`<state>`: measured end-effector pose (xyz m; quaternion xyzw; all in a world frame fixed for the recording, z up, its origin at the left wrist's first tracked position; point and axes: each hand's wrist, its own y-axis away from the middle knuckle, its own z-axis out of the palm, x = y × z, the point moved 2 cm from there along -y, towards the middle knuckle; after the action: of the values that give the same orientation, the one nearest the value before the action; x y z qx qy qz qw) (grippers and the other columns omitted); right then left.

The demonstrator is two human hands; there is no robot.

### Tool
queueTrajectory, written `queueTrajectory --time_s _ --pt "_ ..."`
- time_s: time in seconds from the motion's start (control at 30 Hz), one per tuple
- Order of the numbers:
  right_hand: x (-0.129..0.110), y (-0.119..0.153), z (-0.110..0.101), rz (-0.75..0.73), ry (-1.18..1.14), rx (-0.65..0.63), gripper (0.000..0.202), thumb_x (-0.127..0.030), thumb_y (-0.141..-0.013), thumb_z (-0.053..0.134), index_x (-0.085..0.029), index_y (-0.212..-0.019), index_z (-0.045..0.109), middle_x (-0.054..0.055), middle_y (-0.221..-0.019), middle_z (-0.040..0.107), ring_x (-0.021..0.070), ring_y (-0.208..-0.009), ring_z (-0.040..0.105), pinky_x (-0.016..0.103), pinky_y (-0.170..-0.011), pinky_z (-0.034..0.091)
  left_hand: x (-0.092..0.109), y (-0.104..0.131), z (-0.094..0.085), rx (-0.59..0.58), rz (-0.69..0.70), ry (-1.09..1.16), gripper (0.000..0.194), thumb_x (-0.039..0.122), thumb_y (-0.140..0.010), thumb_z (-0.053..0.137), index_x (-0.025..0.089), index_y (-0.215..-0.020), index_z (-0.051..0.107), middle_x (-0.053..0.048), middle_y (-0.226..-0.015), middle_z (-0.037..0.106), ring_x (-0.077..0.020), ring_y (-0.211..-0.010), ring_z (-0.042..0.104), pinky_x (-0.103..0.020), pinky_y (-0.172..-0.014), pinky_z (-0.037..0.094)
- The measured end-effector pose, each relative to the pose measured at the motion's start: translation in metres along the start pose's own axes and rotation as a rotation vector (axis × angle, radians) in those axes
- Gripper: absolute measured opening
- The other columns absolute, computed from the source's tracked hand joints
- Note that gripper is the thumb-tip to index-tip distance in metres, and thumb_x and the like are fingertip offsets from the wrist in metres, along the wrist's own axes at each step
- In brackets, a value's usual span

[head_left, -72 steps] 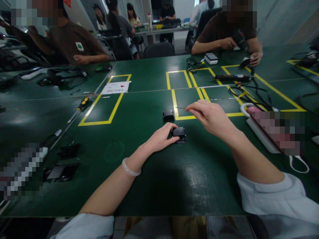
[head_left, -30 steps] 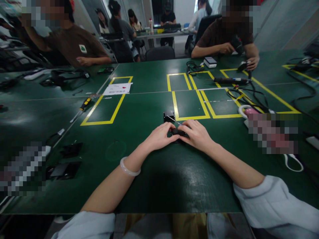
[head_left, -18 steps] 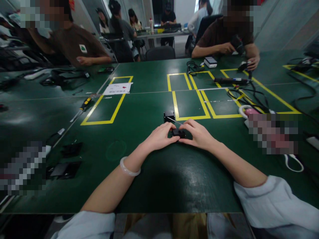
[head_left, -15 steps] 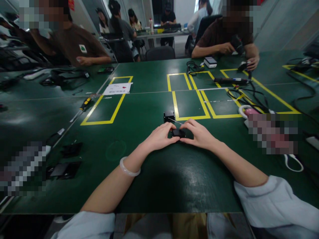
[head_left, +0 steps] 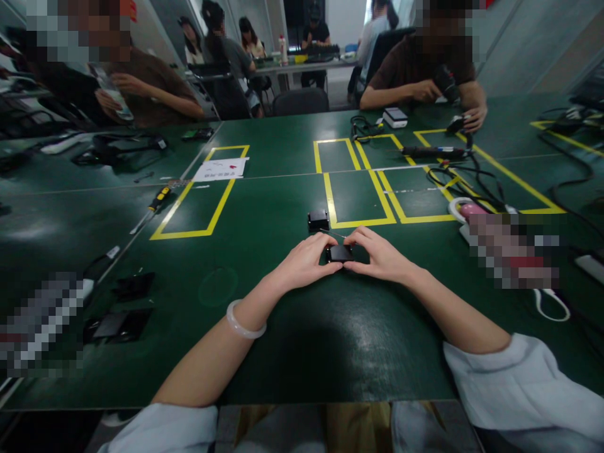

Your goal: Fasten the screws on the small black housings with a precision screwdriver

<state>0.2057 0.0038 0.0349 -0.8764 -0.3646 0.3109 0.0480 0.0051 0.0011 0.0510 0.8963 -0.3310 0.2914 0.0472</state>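
A small black box-shaped part point(head_left: 340, 253) is held low over the green table, between the fingertips of both hands. My left hand point(head_left: 306, 261) is closed on its left end, thumb at the near side and fingers at the far side. On the opposite end, my right hand point(head_left: 377, 257) grips it in the same way. Just beyond the fingers shows a thin metal rod point(head_left: 336, 234); whether it touches the part I cannot tell. A similar black block point(head_left: 318, 219) rests on the table right behind my left hand.
Yellow tape outlines point(head_left: 361, 223) mark the green table point(head_left: 264, 207). At left lie a yellow-black screwdriver point(head_left: 159, 199) and black pieces point(head_left: 117, 324); at right, cables and a black pen-like tool point(head_left: 434, 152). A co-worker across holds a bottle point(head_left: 116, 97); another holds a dark tool point(head_left: 446, 83).
The held part has tilted a little, showing more of its upper face. Both hands keep nearly the same place. The co-worker at far left has brought a bottle down into view.
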Motion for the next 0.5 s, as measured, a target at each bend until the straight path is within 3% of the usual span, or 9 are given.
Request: queueTrajectory --time_s 0.17,0.37,0.5 --pt "0.002 0.005 -0.005 0.03 0.016 0.027 0.033 -0.043 -0.081 0.062 -0.021 -0.104 0.052 0.008 -0.1 0.055 0.0221 -0.093 0.054 0.037 -0.082 0.045 0.002 0.001 -0.004 -0.004 0.031 0.048 0.041 0.042 -0.085 0.061 0.021 -0.12 0.053 -0.008 -0.12 0.058 -0.026 -0.111 0.056 -0.04 -0.095 0.046" --pt "0.013 0.018 -0.008 0.09 0.095 0.08 0.031 -0.041 -0.082 0.061 -0.02 -0.104 0.052 0.008 -0.099 0.055 0.0233 -0.095 0.054 0.039 -0.082 0.046 -0.004 0.003 -0.025 0.056 -0.011 0.063 0.036 0.037 -0.091 0.053 0.019 -0.122 0.052 -0.008 -0.125 0.057 -0.0235 -0.118 0.054 -0.038 -0.101 0.043" --pt "0.019 0.026 -0.008 0.127 0.134 0.101 0.031 -0.042 -0.082 0.06 -0.021 -0.104 0.053 0.008 -0.099 0.055 0.0244 -0.095 0.055 0.04 -0.081 0.047 -0.012 0.003 -0.022 0.005 -0.018 0.002 0.037 0.036 -0.09 0.055 0.019 -0.123 0.052 -0.009 -0.126 0.056 -0.0237 -0.119 0.052 -0.039 -0.102 0.042"
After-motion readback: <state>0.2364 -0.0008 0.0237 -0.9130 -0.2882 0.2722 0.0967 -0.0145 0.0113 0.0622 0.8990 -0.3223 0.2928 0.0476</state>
